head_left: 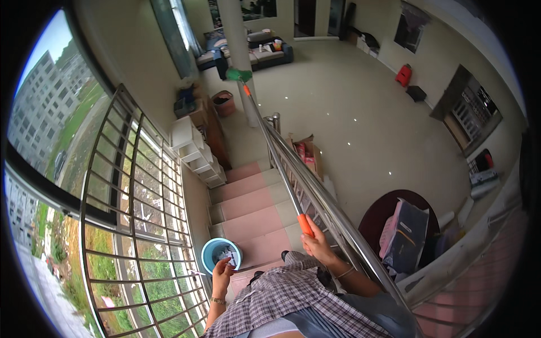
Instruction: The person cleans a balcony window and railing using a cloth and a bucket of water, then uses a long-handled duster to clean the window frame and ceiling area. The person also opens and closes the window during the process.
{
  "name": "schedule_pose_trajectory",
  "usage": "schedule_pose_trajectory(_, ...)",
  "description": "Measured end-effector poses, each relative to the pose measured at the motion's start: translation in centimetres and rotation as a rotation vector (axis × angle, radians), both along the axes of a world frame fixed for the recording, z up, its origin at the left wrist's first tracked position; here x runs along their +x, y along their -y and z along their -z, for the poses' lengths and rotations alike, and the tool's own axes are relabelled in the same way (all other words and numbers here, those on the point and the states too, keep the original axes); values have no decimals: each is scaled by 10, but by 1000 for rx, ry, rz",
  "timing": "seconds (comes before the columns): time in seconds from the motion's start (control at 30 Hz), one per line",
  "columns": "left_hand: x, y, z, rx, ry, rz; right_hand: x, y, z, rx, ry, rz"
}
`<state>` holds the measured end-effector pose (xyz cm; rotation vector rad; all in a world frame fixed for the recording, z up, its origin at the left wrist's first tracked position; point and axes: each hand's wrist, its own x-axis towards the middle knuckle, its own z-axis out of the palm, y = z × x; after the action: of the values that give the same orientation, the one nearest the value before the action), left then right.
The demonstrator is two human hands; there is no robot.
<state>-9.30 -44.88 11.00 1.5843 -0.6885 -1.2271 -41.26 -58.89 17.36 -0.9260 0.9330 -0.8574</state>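
My right hand (316,245) is closed around the orange grip of a long metal pole (281,167). A green duster or mop head (239,75) is at the pole's far end, out beyond the stair railing's end post. My left hand (223,276) is raised over the near rim of a light blue bucket (206,253); whether its fingers hold anything is too small to tell. Inside the bucket lie grey and whitish bits. The bucket stands on the pink stairs (258,228), at the side near the window.
A steel handrail (338,222) runs down on the right. Window bars (137,211) line the left. White plastic drawers (186,135) stand beside the lower steps. Below are an open cardboard box (315,158), a pink basket (224,105), a pillar (237,38) and a round dark table (376,207).
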Motion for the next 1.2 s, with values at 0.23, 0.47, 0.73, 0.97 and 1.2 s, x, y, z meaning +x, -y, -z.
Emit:
schedule_pose_trajectory(0.23,-3,6,15,78,23,19,-14,46,-1,86,-105,251)
schedule_pose_trajectory(0.47,-18,27,16,78,72,31,-74,84,5,354,163,438)
schedule_pose_trajectory(0.73,-30,33,20,145,25,32,-133,150,53,543,410,644)
schedule_pose_trajectory(0.97,-38,35,22,201,37,-14,-137,206,85,611,334,722)
schedule_pose_trajectory(1.2,-49,25,35,183,26,-135,-80,303,104,427,82,617)
